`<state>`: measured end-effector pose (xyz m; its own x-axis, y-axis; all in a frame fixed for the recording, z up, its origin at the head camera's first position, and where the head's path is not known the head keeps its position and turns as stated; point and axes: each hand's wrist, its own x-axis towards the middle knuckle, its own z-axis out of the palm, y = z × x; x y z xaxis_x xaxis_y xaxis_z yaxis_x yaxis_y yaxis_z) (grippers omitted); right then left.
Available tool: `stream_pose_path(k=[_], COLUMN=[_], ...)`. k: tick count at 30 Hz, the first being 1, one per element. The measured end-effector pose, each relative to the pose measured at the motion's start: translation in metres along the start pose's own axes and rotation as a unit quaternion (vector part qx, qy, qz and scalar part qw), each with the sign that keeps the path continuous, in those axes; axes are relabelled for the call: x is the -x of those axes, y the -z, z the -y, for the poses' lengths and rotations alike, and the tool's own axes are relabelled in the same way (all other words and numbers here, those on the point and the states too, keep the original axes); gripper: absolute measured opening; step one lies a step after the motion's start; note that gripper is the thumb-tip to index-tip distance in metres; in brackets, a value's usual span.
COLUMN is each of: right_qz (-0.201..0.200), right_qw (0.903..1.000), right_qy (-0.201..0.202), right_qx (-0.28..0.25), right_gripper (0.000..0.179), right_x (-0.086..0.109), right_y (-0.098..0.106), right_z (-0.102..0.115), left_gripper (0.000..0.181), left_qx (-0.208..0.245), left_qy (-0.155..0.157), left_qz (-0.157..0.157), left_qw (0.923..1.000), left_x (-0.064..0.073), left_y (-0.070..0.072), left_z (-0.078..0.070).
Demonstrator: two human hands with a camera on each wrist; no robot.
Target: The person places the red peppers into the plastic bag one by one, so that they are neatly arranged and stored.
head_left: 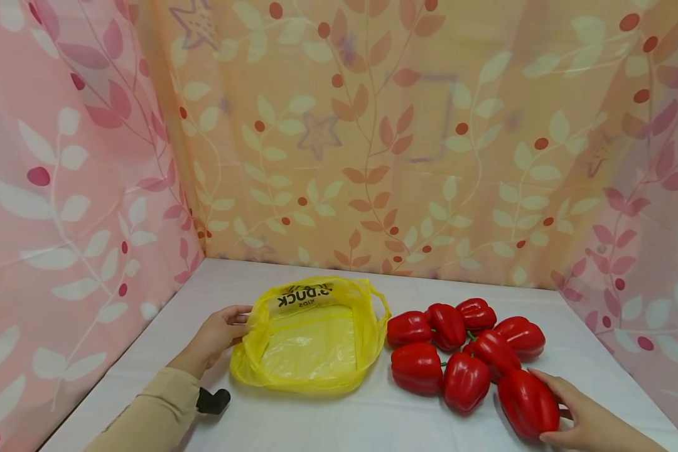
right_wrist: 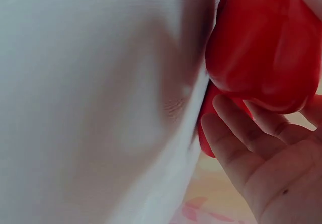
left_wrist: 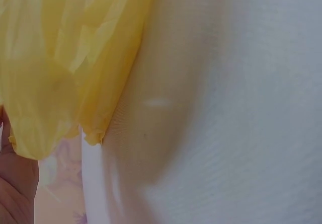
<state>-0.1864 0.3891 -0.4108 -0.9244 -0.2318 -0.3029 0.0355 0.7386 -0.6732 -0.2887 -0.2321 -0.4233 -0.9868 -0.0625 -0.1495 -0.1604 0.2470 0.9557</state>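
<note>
A yellow plastic bag (head_left: 367, 370) with black lettering stands on the table with its mouth spread upward. My left hand (head_left: 219, 331) is at its left edge, fingers and thumb pinching the side; in the left wrist view the bag (left_wrist: 55, 73) hangs across part of that hand (left_wrist: 17, 183). At the front right, my right hand (head_left: 579, 408) grips a red bell pepper (head_left: 527, 403), thumb at the near side and fingers at the far side. The right wrist view has this pepper (right_wrist: 264, 48) over the fingers of the hand (right_wrist: 282, 168).
Several more red bell peppers (head_left: 466, 383) lie grouped between the bag and my right hand. A black object (head_left: 213, 400) shows at my left wrist. Patterned cloth walls (head_left: 339, 138) enclose the white table (head_left: 294, 420) at the back and both sides.
</note>
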Motion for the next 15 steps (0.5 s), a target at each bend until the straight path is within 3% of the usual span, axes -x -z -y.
stream_pose_path(k=[9,13,15], right_qz=[-0.002,-0.032,-0.058], right_qw=[0.9986,0.9912,0.9822], right_qy=[0.051,0.114,0.159], right_qx=[0.012,0.059,0.081], right_gripper=[0.094,0.089,0.086], right_x=[0.001,0.001,0.001], right_y=[0.012,0.018,0.020], right_z=[0.007,0.011,0.014], left_gripper=[0.044,0.043,0.043], left_qx=[0.005,0.006,0.006], left_qy=[0.002,0.007,0.011], left_qz=[-0.001,-0.002,-0.001], left_qw=[1.0000,1.0000,0.9999], left_x=[0.001,0.001,0.002], left_y=[-0.001,-0.002,-0.003], left_z=[-0.001,-0.001,-0.001])
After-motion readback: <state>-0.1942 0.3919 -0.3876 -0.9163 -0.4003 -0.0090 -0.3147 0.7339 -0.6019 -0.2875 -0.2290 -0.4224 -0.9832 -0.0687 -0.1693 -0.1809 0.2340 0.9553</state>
